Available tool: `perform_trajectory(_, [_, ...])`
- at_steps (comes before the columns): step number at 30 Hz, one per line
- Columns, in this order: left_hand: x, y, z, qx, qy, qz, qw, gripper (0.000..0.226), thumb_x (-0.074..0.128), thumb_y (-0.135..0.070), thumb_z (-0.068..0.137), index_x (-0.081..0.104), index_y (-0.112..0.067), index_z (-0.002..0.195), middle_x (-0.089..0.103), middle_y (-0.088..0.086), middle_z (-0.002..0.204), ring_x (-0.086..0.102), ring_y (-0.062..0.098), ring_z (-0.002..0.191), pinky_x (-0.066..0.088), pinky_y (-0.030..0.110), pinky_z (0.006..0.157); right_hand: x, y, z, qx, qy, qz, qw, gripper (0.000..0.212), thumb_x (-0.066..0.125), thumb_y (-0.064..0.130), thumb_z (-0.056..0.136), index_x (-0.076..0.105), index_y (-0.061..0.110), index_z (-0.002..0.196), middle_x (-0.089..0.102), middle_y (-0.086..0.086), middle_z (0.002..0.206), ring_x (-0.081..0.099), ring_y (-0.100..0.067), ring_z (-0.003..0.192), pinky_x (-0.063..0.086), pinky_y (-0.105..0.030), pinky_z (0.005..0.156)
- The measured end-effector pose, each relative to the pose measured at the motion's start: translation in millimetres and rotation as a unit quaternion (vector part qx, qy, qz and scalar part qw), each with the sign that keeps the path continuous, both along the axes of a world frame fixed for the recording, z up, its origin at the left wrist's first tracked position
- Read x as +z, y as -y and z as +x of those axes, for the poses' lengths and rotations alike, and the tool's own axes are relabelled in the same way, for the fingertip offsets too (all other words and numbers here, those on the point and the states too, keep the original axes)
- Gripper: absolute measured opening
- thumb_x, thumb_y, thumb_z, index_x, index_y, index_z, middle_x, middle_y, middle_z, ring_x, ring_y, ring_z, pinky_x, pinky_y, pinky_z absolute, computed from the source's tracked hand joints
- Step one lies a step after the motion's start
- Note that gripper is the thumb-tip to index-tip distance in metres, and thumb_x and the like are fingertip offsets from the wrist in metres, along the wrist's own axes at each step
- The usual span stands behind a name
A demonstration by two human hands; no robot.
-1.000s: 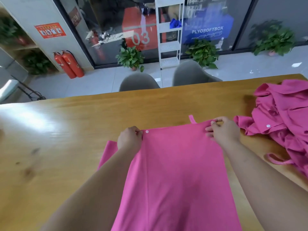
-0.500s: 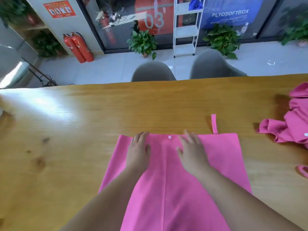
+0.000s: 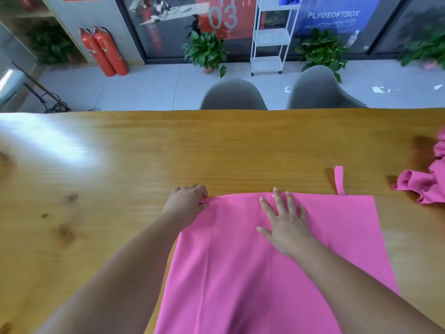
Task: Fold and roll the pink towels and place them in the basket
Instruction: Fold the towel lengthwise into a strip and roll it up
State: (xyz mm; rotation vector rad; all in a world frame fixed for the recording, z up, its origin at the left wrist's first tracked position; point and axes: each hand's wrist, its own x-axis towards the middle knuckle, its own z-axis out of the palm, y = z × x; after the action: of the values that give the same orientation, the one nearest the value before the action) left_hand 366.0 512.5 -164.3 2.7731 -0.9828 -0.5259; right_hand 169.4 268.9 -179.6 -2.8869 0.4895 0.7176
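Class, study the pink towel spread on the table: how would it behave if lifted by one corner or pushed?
Probably floppy: the pink towel lies flat on the table, and the heap of pink cloth at right sits crumpled. Likely light: the left hand pinching alone puckers its corner. Pushed, it may slide or wrinkle; the right hand presses it flat.

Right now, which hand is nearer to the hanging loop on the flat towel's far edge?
Right. The right hand lies flat on the pink towel, left of the loop; the left hand pinches the towel's far-left corner, farther off.
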Motion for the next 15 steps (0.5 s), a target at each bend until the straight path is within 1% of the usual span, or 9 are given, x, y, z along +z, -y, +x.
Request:
perform_trajectory(3, [11,-6,11,0.027,-0.076,-0.042,0.996,0.014,0.077,-0.028,0.088,0.069,-0.031,0.099,0.061,-0.011,0.091,0.064,0.020,0.089,0.054,0.037,0.077,0,-1,1,0.000,-0.003,0.002,1.000,0.088,0.033,0.076,0.099,-0.016,0.042,0.164,-0.036,-0.002,0.169,-0.023,-0.038,0.158,0.009,-0.065,0.127])
perform_trajectory(5, [17,-8,17,0.031,-0.112,-0.046,0.992,0.016,0.077,-0.025,0.086,0.068,-0.035,0.095,0.058,-0.012,0.082,0.058,0.014,0.078,0.049,0.031,0.066,1,0,1,0.000,-0.008,0.004,1.000,0.089,0.034,0.077,0.098,-0.016,0.043,0.164,-0.036,-0.001,0.169,-0.023,-0.038,0.158,0.009,-0.065,0.127])
perform_trajectory(7, [24,-4,20,0.013,-0.136,-0.059,0.989,0.020,0.076,-0.019,0.086,0.068,-0.036,0.092,0.054,-0.012,0.076,0.052,0.011,0.070,0.040,0.027,0.060,2,2,2,-0.001,-0.016,0.007,1.000,0.090,0.036,0.077,0.098,-0.017,0.044,0.163,-0.036,-0.001,0.169,-0.023,-0.037,0.158,0.008,-0.065,0.127])
perform_trajectory(8, [27,-2,21,0.000,-0.146,-0.067,0.987,0.021,0.076,-0.016,0.085,0.069,-0.035,0.090,0.054,-0.013,0.076,0.051,0.010,0.071,0.038,0.027,0.062,2,2,2,0.000,-0.019,0.008,1.000,0.091,0.037,0.077,0.098,-0.017,0.044,0.163,-0.036,0.000,0.169,-0.023,-0.037,0.158,0.008,-0.064,0.127])
perform_trajectory(10, [34,2,24,-0.011,-0.163,-0.081,0.983,0.017,0.077,-0.013,0.082,0.072,-0.028,0.087,0.060,-0.013,0.082,0.055,0.009,0.075,0.043,0.027,0.068,3,3,3,0.001,-0.024,0.013,1.000,0.091,0.038,0.076,0.098,-0.017,0.045,0.163,-0.035,0.000,0.169,-0.024,-0.037,0.158,0.009,-0.064,0.127])
perform_trajectory(11, [37,3,26,-0.001,-0.182,-0.093,0.979,0.015,0.079,-0.014,0.080,0.073,-0.026,0.087,0.064,-0.010,0.085,0.059,0.011,0.076,0.050,0.030,0.069,3,3,3,0.001,-0.025,0.015,1.000,0.091,0.039,0.076,0.098,-0.017,0.045,0.163,-0.035,0.000,0.169,-0.024,-0.036,0.158,0.009,-0.064,0.127])
perform_trajectory(13, [42,3,29,0.030,-0.238,-0.123,0.963,0.016,0.082,-0.019,0.077,0.072,-0.029,0.085,0.074,-0.004,0.090,0.068,0.022,0.082,0.061,0.042,0.074,3,4,3,0.001,-0.028,0.016,0.999,0.091,0.039,0.075,0.098,-0.017,0.045,0.163,-0.035,0.001,0.169,-0.025,-0.036,0.158,0.009,-0.064,0.127])
perform_trajectory(14, [42,3,30,0.039,-0.262,-0.141,0.954,0.017,0.083,-0.018,0.077,0.073,-0.029,0.085,0.076,-0.006,0.091,0.070,0.023,0.085,0.062,0.044,0.076,3,4,3,0.001,-0.029,0.015,0.999,0.091,0.040,0.075,0.098,-0.017,0.045,0.163,-0.036,0.001,0.169,-0.025,-0.036,0.158,0.008,-0.064,0.128])
perform_trajectory(15, [42,2,30,0.043,-0.281,-0.160,0.945,0.019,0.084,-0.016,0.078,0.074,-0.029,0.086,0.076,-0.011,0.090,0.071,0.020,0.085,0.062,0.042,0.077,3,4,3,0.000,-0.029,0.015,0.999,0.091,0.040,0.075,0.098,-0.017,0.045,0.163,-0.036,0.001,0.169,-0.025,-0.035,0.158,0.008,-0.064,0.128])
